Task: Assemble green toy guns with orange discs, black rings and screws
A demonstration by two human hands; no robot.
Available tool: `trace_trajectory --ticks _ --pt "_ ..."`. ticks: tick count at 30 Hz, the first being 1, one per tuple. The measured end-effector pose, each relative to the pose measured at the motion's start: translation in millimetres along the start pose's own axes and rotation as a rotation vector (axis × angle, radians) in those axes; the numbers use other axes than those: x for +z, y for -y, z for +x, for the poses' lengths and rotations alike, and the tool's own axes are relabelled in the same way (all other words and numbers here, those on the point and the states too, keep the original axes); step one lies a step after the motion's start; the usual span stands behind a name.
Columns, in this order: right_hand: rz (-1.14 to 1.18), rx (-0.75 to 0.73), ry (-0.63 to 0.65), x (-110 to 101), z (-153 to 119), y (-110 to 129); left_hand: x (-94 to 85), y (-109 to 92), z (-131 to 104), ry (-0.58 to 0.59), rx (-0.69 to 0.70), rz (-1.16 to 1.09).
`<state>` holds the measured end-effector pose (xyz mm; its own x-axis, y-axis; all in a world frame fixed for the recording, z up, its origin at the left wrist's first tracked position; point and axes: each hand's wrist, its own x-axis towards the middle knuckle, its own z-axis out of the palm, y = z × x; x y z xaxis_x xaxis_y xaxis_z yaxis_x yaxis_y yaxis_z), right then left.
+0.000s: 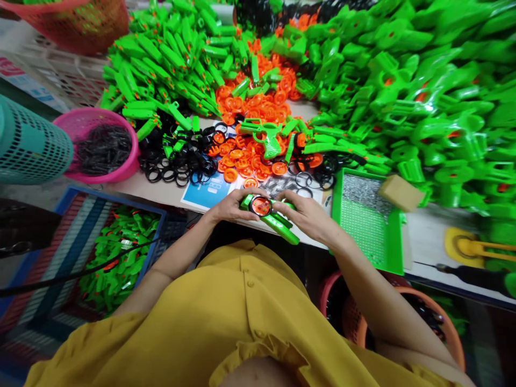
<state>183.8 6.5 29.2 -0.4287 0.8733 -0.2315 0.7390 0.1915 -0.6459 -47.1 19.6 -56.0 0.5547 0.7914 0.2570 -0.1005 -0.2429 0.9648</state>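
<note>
Near the table's front edge, my left hand [236,206] grips the left end of a green plastic toy part [282,228]. An orange disc [261,205] with a black ring round it sits on that part, between my two hands. My right hand [304,212] has its fingers bent against the right side of the same part, by the disc. The green part slants down to the right past the table edge. Just beyond my hands lie loose orange discs [230,175], black rings [168,175] and a green toy gun piece [266,137].
Green parts [403,91] are heaped at the back. A green tray [360,236] of small metal pieces and a tan block [401,193] are at right. To the left are a pink basin [135,156], a teal basket [36,145] and a blue-rimmed crate [155,215] of green parts.
</note>
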Motion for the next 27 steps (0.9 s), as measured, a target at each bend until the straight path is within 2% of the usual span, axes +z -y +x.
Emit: trace_trajectory --ticks 4,8,13,17,27 --pt "-0.028 -0.243 -0.184 -8 -7 3 1.1 5 -1 -0.045 0.030 0.039" --pt "-0.221 -0.378 -0.242 -3 -9 13 3.3 9 -2 -0.066 0.009 0.057" --pt "-0.359 -0.368 -0.248 7 -4 19 4.2 12 -7 -0.077 -0.031 0.113" --pt "-0.366 -0.354 -0.251 6 -1 20 5.1 13 -7 -0.059 -0.003 0.121" --pt "-0.354 -0.335 -0.308 13 3 20 4.0 26 -10 -0.145 0.059 0.012"
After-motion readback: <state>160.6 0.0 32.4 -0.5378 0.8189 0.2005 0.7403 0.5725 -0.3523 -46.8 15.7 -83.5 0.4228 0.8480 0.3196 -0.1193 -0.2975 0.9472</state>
